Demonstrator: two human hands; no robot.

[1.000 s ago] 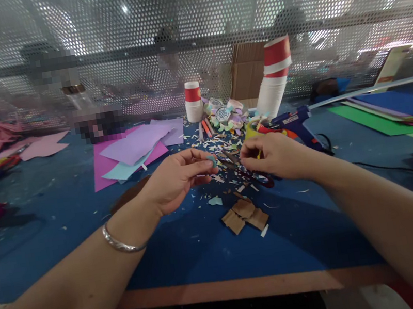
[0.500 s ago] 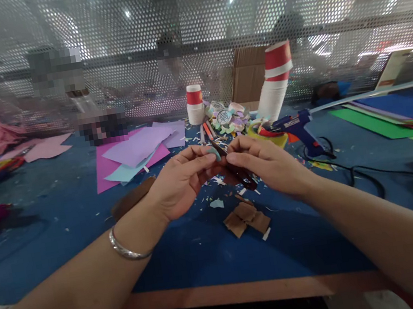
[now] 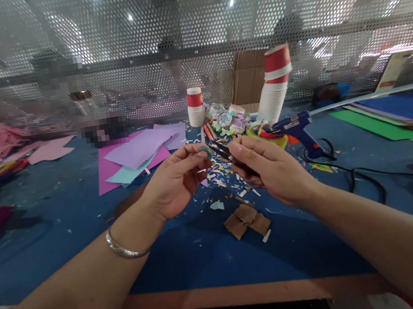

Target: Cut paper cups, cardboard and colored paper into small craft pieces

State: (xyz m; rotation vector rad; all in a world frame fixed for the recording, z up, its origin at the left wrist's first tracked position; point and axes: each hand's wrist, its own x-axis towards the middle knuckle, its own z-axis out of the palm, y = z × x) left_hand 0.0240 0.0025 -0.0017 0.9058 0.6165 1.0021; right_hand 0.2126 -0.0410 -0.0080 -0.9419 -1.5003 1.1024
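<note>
One small bit of teal paper (image 3: 205, 150) is pinched in L hand (image 3: 174, 183), up above blue table (image 3: 193, 266). R hand (image 3: 275, 167) grips dark scissors (image 3: 222, 150), tips twd L hand, right by the paper; can't tell if touching. Below: lots of paper scraps (image 3: 226, 173), w/ brown cardboard pcs (image 3: 246, 214) nearer front edge. Purple sheets (image 3: 138, 147) lie beyond L hand, glue gun (image 3: 300, 126) beyond R hand. Short cup stack (image 3: 195, 108) stands upright at back; taller stack (image 3: 274, 86) leans R.
</note>
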